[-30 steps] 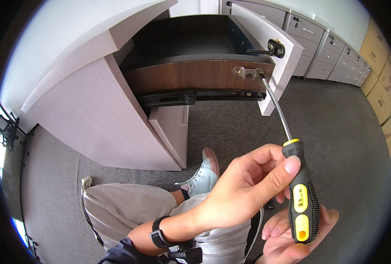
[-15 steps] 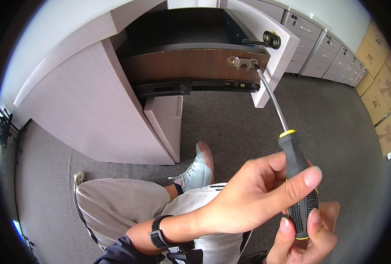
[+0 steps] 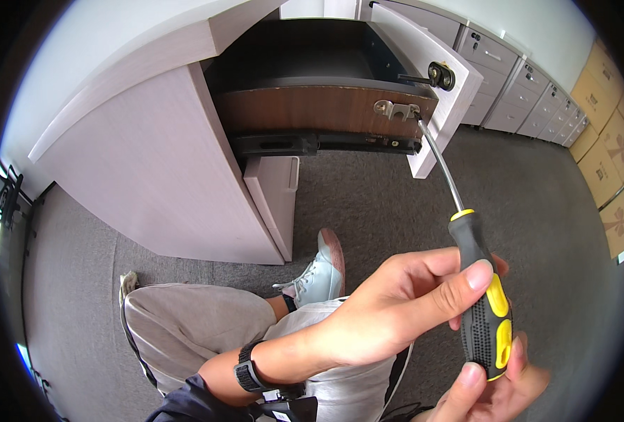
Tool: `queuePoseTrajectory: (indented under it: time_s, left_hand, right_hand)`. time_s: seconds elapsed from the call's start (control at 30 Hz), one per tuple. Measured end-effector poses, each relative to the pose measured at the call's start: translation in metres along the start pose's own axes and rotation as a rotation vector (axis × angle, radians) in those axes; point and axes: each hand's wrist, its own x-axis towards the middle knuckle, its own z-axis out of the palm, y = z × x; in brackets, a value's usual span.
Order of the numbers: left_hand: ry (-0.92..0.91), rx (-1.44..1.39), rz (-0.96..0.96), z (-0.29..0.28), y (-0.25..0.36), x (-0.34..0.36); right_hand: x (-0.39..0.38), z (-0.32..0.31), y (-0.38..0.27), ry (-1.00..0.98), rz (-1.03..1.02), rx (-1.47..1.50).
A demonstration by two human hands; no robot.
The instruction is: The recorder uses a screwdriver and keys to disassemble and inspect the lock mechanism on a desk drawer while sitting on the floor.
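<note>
A screwdriver with a black and yellow handle slants up and away from me. My left hand is closed around the upper handle, its thumb lying across it. At the butt end the fingertips of my right hand pinch the handle; the rest of that hand runs off the lower edge. The steel shaft reaches a screw at the right end of a small metal bracket. That bracket sits on the brown side of a pulled-out drawer. Below it runs a black slide rail.
The drawer's pale front panel carries a black lock fitting. A pale desk side panel stands at left. Grey drawer cabinets line the back right, beside stacked cardboard boxes. My shoe rests on the carpet.
The screwdriver handle has turned, bringing its yellow inlays into view. Its tip stays at the bracket's right screw. The whole view has shifted slightly.
</note>
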Motion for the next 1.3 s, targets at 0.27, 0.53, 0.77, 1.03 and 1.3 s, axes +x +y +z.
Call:
queuePoseTrajectory:
  time_s: [0.27,0.53,0.77,1.03,1.3]
  left_hand:
    - [0.137,-0.027,-0.039,0.01,0.003,-0.004]
    - [0.019,-0.245,-0.001,0.009,-0.006,0.002]
    - [0.068,-0.158,-0.039,0.01,0.003,-0.001]
    - [-0.104,-0.327,0.025,-0.001,0.003,-0.011]
    - [0.102,-0.102,0.037,0.006,0.003,-0.015]
  right_hand:
    - [0.009,0.003,-0.004,0.028,-0.171,-0.215]
    - [0.011,0.001,-0.009,0.057,-0.082,-0.32]
    - [0.014,-0.003,-0.006,-0.042,-0.221,-0.34]
    - [0.008,0.009,-0.022,0.06,-0.017,-0.18]
    - [0.011,0.003,-0.016,-0.019,-0.091,-0.251]
